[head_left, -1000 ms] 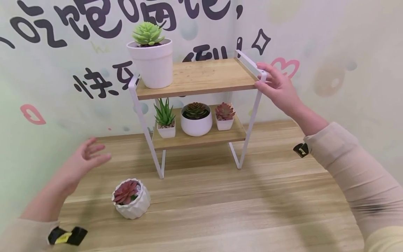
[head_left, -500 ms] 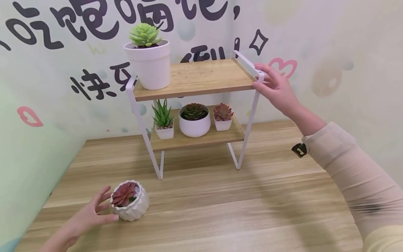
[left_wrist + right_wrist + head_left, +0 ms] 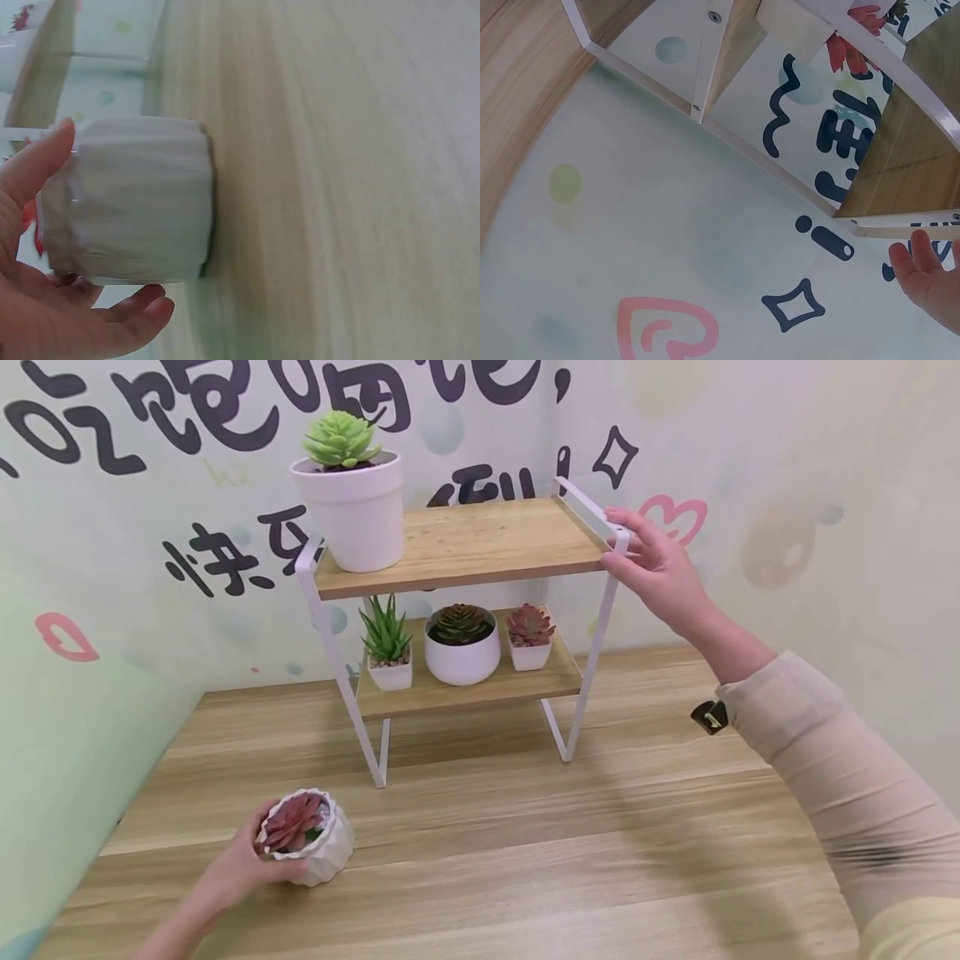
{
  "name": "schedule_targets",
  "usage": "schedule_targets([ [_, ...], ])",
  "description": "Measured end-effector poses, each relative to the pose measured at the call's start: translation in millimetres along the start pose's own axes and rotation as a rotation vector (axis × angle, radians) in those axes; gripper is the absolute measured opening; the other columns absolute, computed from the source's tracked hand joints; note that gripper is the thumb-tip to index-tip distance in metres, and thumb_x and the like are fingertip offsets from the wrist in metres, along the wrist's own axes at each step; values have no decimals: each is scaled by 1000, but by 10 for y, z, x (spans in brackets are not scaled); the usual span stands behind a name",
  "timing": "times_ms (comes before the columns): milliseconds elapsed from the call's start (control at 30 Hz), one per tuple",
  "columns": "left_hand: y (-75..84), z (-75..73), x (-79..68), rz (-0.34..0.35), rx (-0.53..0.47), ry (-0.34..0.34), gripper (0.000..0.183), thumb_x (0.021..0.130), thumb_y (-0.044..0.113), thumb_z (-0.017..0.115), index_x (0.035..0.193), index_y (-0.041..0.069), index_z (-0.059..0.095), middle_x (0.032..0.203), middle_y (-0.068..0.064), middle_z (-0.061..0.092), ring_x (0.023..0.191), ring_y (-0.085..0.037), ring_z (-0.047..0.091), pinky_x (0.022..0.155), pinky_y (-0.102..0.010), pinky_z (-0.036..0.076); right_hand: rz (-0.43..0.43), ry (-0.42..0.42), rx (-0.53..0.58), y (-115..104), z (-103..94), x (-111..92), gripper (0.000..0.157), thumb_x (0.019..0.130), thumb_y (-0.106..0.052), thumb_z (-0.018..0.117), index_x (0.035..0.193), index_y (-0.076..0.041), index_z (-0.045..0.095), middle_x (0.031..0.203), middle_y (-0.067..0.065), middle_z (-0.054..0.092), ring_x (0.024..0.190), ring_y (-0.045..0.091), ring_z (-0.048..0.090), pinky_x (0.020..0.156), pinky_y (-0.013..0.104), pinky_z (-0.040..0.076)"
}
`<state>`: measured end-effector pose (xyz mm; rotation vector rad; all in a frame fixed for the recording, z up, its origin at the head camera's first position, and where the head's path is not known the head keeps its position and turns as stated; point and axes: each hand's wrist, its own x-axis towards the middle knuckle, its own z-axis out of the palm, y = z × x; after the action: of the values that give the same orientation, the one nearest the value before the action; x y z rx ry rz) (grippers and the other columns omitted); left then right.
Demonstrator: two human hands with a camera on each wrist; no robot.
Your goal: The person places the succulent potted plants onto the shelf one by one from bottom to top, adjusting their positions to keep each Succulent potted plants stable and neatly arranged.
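Head view: left hand [image 3: 243, 860] curls round the ribbed pot [image 3: 318, 847]; right hand [image 3: 660, 572], fingers straight, steadies the shelf [image 3: 465, 547].

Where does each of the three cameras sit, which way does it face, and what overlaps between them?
Head: worn high, faces forward and down at the rack, the table and the wall; both hands and the right sleeve show.
Left wrist: low beside the table, faces along it at the ribbed pot; the left hand grips the pot.
Right wrist: beside the rack, faces up at the shelf undersides and the wall; fingertips of the right hand show.
Shared: head and left wrist both show the ribbed pot; head and right wrist both show the rack.
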<state>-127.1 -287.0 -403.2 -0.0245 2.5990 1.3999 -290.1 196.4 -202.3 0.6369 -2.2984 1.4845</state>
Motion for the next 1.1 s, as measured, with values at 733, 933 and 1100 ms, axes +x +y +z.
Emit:
schedule_targets([
  [733, -115, 135, 78, 26, -49, 93, 90, 71, 8, 77, 136, -7, 16, 132, -22, 42, 93, 22, 34, 80, -2, 32, 1, 5, -7, 15, -5, 9, 45, 89, -15, 57, 133, -17, 46, 123, 9, 51, 112, 28, 53, 91, 32, 47],
  [933, -165, 142, 96, 117, -188, 73, 86, 70, -1, 74, 135, -4, 18, 118, 14, 55, 98, 17, 46, 83, -3, 36, -5, 5, 5, 22, 8, 16, 46, 89, -14, 57, 133, -15, 46, 124, 7, 50, 112, 29, 53, 92, 32, 47],
  [1100, -130, 160, 85, 30, -133, 77, 87, 71, 7, 76, 137, 0, 18, 131, -12, 48, 95, 19, 42, 80, -4, 36, -9, 6, 11, 24, 4, 14, 45, 89, -13, 57, 132, -17, 47, 125, 9, 50, 111, 29, 53, 91, 31, 47],
])
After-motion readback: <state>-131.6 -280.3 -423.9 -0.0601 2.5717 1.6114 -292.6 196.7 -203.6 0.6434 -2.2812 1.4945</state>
